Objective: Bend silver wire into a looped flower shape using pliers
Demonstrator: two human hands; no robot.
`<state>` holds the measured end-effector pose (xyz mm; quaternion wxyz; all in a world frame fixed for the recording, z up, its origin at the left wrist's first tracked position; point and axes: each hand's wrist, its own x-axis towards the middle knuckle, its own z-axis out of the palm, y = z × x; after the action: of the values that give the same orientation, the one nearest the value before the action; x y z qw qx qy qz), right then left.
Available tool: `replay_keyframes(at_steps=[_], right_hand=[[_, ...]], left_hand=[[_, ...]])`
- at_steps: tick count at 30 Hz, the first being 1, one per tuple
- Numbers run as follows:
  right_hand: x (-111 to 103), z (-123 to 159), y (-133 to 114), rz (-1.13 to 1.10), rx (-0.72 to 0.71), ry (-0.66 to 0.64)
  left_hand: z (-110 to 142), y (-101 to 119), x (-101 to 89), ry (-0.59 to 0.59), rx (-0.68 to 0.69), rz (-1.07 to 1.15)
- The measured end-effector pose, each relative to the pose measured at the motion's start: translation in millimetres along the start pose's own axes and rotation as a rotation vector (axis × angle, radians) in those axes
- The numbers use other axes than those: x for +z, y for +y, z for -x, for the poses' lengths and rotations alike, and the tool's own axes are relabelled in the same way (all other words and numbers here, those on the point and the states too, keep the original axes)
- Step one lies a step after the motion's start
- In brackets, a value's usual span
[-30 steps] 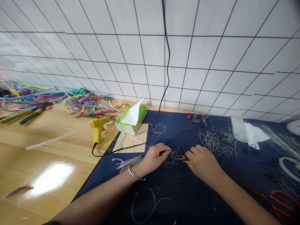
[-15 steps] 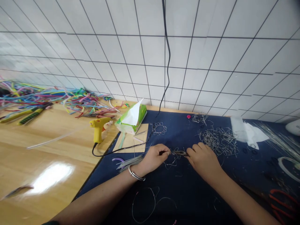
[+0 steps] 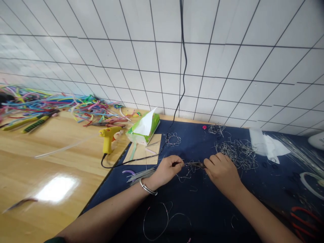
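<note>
My left hand (image 3: 168,171) pinches a thin piece of wire between thumb and fingertips, above the dark blue mat (image 3: 162,192). Closed around the handles of dark pliers (image 3: 196,164), my right hand (image 3: 221,172) points their jaws left at that wire, close to the left fingertips. Whether the jaws grip the wire is too small to tell. Beneath the pliers lies a looped wire shape (image 3: 186,173). A flower-shaped wire ring (image 3: 173,139) rests farther back on the mat. Nearer to me is a large loose wire loop (image 3: 155,221).
Wire scraps (image 3: 238,153) are heaped at right, near red-orange handles (image 3: 303,219). At left, a yellow glue gun (image 3: 108,140) stands by a green tissue pack (image 3: 144,128); its black cord crosses the mat. Straight wires (image 3: 143,176) lie by my left wrist. Colourful pipe cleaners (image 3: 63,104) pile along the wall.
The view has shifted slightly. Both hands keep nearly the same pose, with the pliers still directed at the wire in my left fingers.
</note>
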<state>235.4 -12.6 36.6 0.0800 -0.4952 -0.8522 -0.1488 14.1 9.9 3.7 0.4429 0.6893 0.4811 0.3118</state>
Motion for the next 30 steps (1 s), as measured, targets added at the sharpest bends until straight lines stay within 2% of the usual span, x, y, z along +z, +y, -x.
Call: replay_keyframes(at_steps=[8,18,30], right_hand=[[10.9,0.3,5.3,0.019,-0.018,0.055],[11.7,1.6,1.7,0.148,-0.067,0.109],[13.8,2.5,-13.2,0.005,-0.033,0.111]], left_hand=[[0.0,-2.0,-0.6,-0.017,-0.02,0.02],[0.6,2.0,-0.9,-0.024,-0.018,0.007],[0.6,-0.4,1.4,0.004,0.01,-0.057]])
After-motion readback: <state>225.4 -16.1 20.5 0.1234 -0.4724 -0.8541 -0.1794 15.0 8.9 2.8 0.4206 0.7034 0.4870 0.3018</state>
